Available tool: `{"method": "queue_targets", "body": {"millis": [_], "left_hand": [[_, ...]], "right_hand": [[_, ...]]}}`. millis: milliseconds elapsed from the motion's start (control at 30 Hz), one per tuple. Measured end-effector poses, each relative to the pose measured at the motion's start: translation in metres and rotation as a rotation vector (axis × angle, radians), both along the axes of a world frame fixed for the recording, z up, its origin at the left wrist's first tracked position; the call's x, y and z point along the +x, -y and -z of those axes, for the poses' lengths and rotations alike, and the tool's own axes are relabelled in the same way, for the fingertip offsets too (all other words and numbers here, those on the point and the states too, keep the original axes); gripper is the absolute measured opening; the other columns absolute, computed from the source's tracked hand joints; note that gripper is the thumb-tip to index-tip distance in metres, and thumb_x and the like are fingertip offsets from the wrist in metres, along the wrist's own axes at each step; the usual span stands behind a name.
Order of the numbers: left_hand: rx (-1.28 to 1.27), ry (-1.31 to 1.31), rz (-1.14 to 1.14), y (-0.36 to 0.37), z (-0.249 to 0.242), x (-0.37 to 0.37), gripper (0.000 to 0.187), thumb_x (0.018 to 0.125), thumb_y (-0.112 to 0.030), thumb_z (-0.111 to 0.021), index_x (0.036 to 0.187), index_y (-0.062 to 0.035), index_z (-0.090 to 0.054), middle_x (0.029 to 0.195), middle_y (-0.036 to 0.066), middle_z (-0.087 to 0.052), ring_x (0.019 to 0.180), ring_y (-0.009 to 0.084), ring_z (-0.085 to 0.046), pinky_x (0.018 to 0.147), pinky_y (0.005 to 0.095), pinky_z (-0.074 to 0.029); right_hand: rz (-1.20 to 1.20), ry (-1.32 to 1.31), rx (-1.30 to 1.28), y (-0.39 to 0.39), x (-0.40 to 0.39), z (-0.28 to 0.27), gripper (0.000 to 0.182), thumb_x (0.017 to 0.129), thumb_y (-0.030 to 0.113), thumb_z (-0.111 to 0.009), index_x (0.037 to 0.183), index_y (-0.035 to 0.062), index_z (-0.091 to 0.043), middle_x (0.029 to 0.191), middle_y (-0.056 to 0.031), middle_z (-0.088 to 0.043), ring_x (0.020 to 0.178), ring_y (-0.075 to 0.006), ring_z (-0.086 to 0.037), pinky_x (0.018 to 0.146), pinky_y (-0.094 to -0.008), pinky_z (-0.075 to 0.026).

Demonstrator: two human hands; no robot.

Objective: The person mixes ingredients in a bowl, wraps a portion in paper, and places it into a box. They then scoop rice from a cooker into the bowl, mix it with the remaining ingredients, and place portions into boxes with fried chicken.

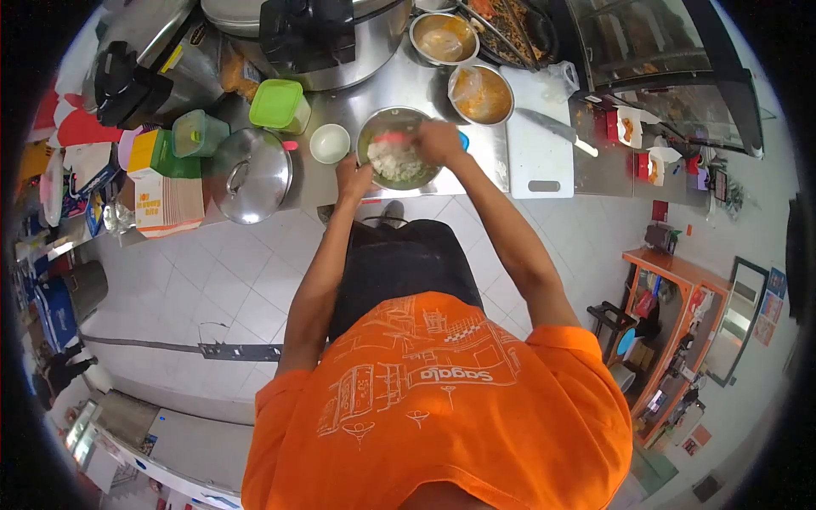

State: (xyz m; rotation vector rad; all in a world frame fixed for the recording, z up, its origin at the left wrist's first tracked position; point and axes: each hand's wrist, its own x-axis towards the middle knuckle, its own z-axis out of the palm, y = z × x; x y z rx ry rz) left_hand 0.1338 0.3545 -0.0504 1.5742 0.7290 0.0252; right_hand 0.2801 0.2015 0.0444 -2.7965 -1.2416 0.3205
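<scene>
A round metal pot point(365, 129) on the steel counter holds a white, rice-like food point(395, 161). My left hand point(354, 178) is closed at the pot's near left edge. Over its right side, my right hand point(440, 143) is wrapped around a utensil with a red, spatula-like end point(391, 138) that reaches into the pot. A bit of blue shows just right of that hand. Close to the left hand stands a small pale bowl point(330, 144). The fingers' undersides are hidden.
Left lie a metal lid point(252, 176) and a green-lidded tub point(280, 105). A large steel cooker point(374, 51) stands behind. To the right, a knife point(557, 130) rests on a white cutting board point(540, 161), near bowls of orange food point(482, 95).
</scene>
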Motion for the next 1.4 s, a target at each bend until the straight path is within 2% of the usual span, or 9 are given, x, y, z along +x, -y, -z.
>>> {"method": "queue_targets", "body": {"millis": [67, 200, 333, 400, 500, 600, 733, 900, 1400], "left_hand": [[-0.121, -0.017, -0.076, -0.003, -0.02, 0.003, 0.04, 0.079, -0.005, -0.05, 0.118, -0.0006, -0.062, 0.107, 0.016, -0.064, 0.083, 0.0256, -0.068, 0.06, 0.0369, -0.063], [-0.202, -0.072, -0.165, 0.002, -0.022, -0.009, 0.041, 0.079, -0.005, -0.05, 0.119, -0.001, -0.062, 0.105, 0.015, -0.065, 0.084, 0.0239, -0.068, 0.059, 0.0359, -0.062], [0.024, 0.001, -0.143, 0.015, 0.012, -0.015, 0.038, 0.077, -0.007, -0.052, 0.112, 0.0001, -0.063, 0.1, 0.017, -0.066, 0.082, 0.0255, -0.068, 0.062, 0.0375, -0.059], [-0.002, 0.111, -0.225, 0.011, 0.019, 0.0, 0.032, 0.074, -0.01, -0.054, 0.101, 0.0008, -0.067, 0.093, 0.02, -0.068, 0.081, 0.03, -0.068, 0.069, 0.0415, -0.052], [-0.063, 0.095, -0.254, 0.024, -0.021, 0.006, 0.035, 0.074, -0.004, -0.05, 0.105, 0.002, -0.065, 0.091, 0.019, -0.066, 0.079, 0.0272, -0.068, 0.058, 0.0381, -0.059], [-0.186, 0.045, -0.239, 0.021, -0.032, 0.006, 0.036, 0.075, -0.002, -0.048, 0.107, 0.0024, -0.064, 0.094, 0.016, -0.064, 0.079, 0.0259, -0.067, 0.057, 0.0373, -0.062], [-0.359, -0.037, -0.267, 0.014, -0.022, 0.007, 0.042, 0.08, -0.003, -0.052, 0.121, -0.0014, -0.058, 0.11, 0.016, -0.061, 0.091, 0.0262, -0.066, 0.063, 0.038, -0.063], [-0.296, -0.027, -0.296, 0.019, -0.038, 0.003, 0.043, 0.08, -0.003, -0.054, 0.123, -0.0021, -0.057, 0.109, 0.015, -0.059, 0.092, 0.0275, -0.065, 0.064, 0.0382, -0.063], [-0.278, 0.009, -0.345, 0.019, -0.029, -0.003, 0.042, 0.081, -0.003, -0.05, 0.122, 0.001, -0.057, 0.112, 0.018, -0.059, 0.095, 0.0278, -0.065, 0.065, 0.0385, -0.063]], "right_hand": [[-0.27, 0.065, 0.152, 0.005, -0.023, 0.012, 0.009, 0.071, 0.018, -0.065, 0.071, 0.0102, -0.07, 0.068, -0.0149, -0.066, 0.065, -0.0326, -0.067, 0.057, -0.044, -0.052], [-0.196, 0.007, -0.081, 0.033, -0.022, -0.018, 0.014, 0.073, 0.022, -0.065, 0.085, 0.0184, -0.071, 0.067, -0.0102, -0.064, 0.066, -0.0291, -0.067, 0.055, -0.041, -0.05], [0.065, 0.124, -0.001, 0.029, 0.011, -0.008, 0.022, 0.075, 0.032, -0.068, 0.073, 0.0107, -0.07, 0.064, -0.0126, -0.065, 0.06, -0.03, -0.066, 0.052, -0.042, -0.051], [0.306, -0.136, -0.009, 0.027, -0.013, -0.014, 0.054, 0.081, 0.06, -0.06, 0.081, 0.0064, -0.071, 0.072, -0.0194, -0.067, 0.07, -0.0349, -0.069, 0.061, -0.0421, -0.054], [0.444, -0.344, 0.078, 0.033, -0.023, 0.054, 0.057, 0.079, 0.062, -0.061, 0.089, 0.0071, -0.072, 0.075, -0.0206, -0.067, 0.078, -0.0377, -0.068, 0.068, -0.0413, -0.055], [0.309, -0.182, 0.233, 0.016, -0.043, 0.03, 0.034, 0.081, 0.038, -0.064, 0.104, 0.0132, -0.07, 0.072, -0.0161, -0.067, 0.07, -0.0334, -0.068, 0.06, -0.044, -0.053], [0.104, -0.025, 0.034, 0.026, -0.084, -0.005, 0.04, 0.083, 0.018, -0.06, 0.123, 0.0198, -0.062, 0.068, -0.0131, -0.066, 0.06, -0.03, -0.067, 0.05, -0.0431, -0.05], [0.161, -0.056, 0.085, 0.013, -0.052, -0.017, 0.024, 0.077, 0.014, -0.061, 0.099, 0.0101, -0.069, 0.069, -0.0153, -0.066, 0.068, -0.0307, -0.068, 0.056, -0.0438, -0.052], [0.194, -0.038, 0.124, 0.004, -0.041, -0.031, 0.015, 0.075, 0.024, -0.067, 0.086, 0.0148, -0.071, 0.067, -0.0116, -0.065, 0.065, -0.0296, -0.068, 0.057, -0.0433, -0.052]]}}
